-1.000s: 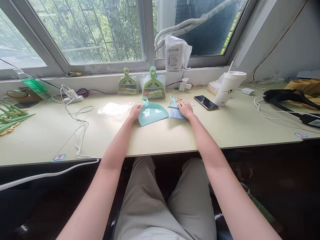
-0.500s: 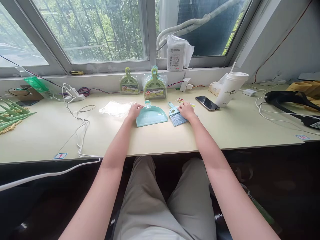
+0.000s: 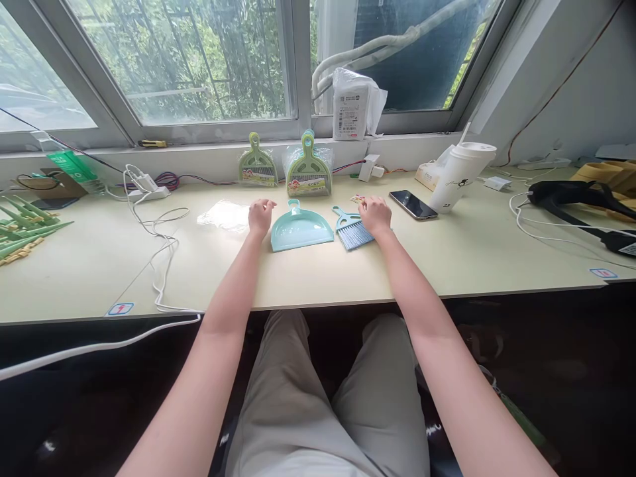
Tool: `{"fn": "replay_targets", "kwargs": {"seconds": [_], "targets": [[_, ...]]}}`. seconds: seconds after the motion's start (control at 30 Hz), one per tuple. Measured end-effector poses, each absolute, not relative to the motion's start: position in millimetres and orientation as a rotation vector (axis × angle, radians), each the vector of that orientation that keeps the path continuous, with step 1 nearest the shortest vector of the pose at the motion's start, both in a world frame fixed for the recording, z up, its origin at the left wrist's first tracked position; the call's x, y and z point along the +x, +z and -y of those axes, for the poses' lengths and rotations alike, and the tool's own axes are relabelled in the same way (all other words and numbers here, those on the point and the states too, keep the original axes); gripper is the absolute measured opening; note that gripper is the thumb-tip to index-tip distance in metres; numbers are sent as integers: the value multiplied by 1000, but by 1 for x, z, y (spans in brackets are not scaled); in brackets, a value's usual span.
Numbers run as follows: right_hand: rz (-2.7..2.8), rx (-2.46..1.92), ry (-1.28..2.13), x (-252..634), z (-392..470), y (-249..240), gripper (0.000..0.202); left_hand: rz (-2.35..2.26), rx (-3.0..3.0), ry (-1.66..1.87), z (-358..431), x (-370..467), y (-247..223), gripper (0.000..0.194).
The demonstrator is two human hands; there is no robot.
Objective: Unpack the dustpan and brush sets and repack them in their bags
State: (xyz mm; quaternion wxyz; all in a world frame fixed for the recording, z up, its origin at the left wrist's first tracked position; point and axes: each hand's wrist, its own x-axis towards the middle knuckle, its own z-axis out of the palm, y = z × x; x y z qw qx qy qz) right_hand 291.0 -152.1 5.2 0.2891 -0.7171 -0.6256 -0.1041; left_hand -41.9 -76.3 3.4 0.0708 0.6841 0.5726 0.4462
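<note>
A light-blue dustpan (image 3: 302,230) lies on the table, its short handle pointing away from me. Just left of it is my left hand (image 3: 261,217), fingers loosely bent and apart, holding nothing. To the dustpan's right lies a small blue hand brush (image 3: 354,233) with grey-blue bristles towards me. My right hand (image 3: 375,214) hovers at the brush's right side, partly covering it; its fingers are loosely bent and nothing shows in them. A small colourful card (image 3: 357,198) lies partly hidden behind that hand. Crumpled clear plastic wrapping (image 3: 223,215) lies left of my left hand.
Two wrapped green dustpan sets, one smaller (image 3: 257,165) and one larger (image 3: 309,169), lean at the back wall. A phone (image 3: 413,205) and white cup (image 3: 461,177) stand right. White cables (image 3: 166,245) trail across the left; a black strap device (image 3: 571,199) lies far right.
My left hand has moved slightly left, away from the dustpan. My right hand has lifted a little up and right from the brush. Dustpan and brush stay put.
</note>
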Motion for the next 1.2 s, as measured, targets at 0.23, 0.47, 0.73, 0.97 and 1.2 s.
{"fn": "replay_targets", "kwargs": {"seconds": [0.23, 0.47, 0.73, 0.97, 1.2], "targets": [[1749, -1966, -268, 277, 154, 5, 32, -1712, 2046, 1340, 80, -39, 4, 36], [1800, -2104, -66, 272, 157, 4, 37, -1691, 2048, 1326, 88, -31, 10, 35], [1747, -2139, 30, 265, 158, 7, 33, -1750, 2178, 1121, 91, -28, 8, 21], [1654, -2113, -60, 269, 150, -1, 22, -1739, 2206, 1035, 89, -32, 5, 15], [1507, -1950, -74, 268, 153, 4, 18, -1815, 2221, 1047, 91, -26, 5, 17]]}}
